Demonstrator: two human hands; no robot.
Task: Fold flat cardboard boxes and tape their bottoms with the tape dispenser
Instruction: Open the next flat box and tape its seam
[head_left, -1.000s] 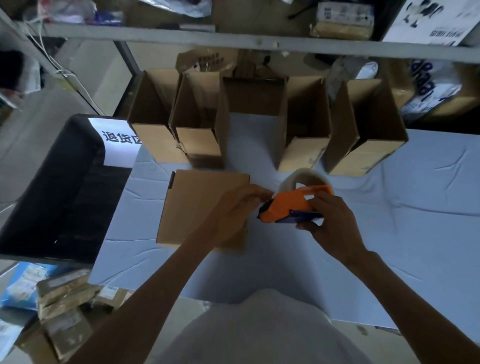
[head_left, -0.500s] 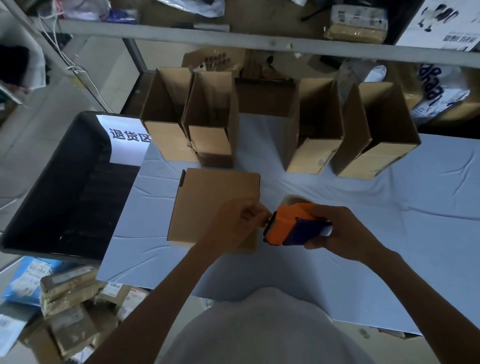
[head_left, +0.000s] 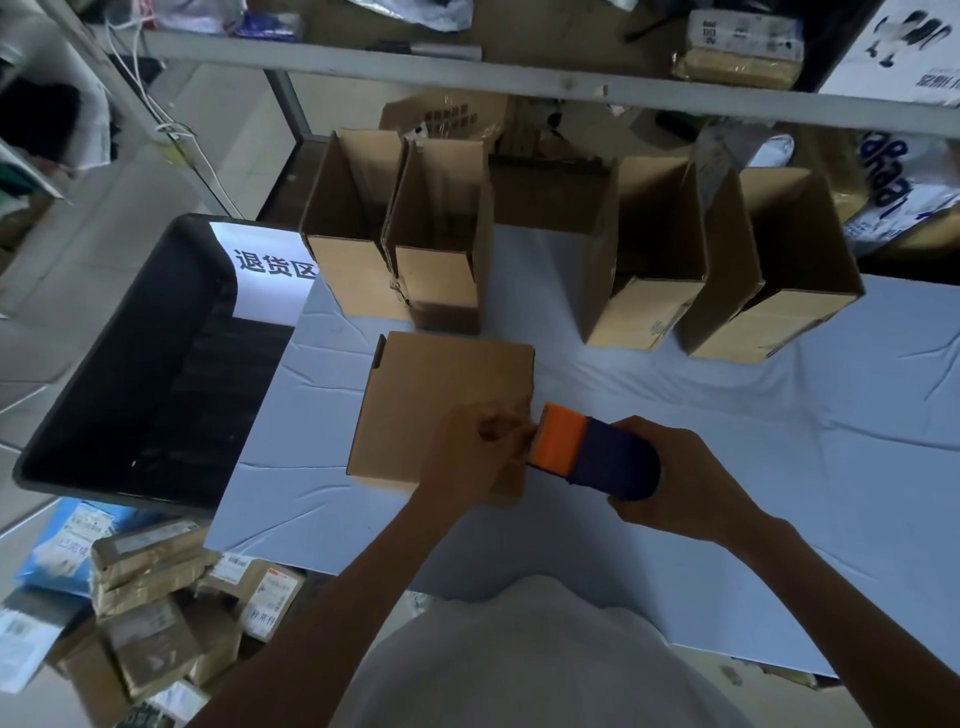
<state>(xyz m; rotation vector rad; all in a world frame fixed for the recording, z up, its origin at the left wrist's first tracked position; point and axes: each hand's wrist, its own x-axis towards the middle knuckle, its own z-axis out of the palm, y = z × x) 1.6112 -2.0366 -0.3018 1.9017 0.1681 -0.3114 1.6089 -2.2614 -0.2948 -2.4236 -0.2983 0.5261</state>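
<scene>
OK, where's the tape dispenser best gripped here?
Grip the tape dispenser by its dark blue rear body, coming from the right, as the right hand holds it. Its orange front end points left at the cardboard box, where fingers of the left hand are curled, so that end should probably stay free.

Single head-worn wide-angle view, looking steeply down and forward, close above the table (head_left: 727, 441)

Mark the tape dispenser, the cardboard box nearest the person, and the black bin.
tape dispenser (head_left: 563, 447): head view, on its orange front end.
nearest cardboard box (head_left: 447, 384): head view, on its upward-facing panel.
black bin (head_left: 140, 374): head view, on its dark bare inside.
</scene>
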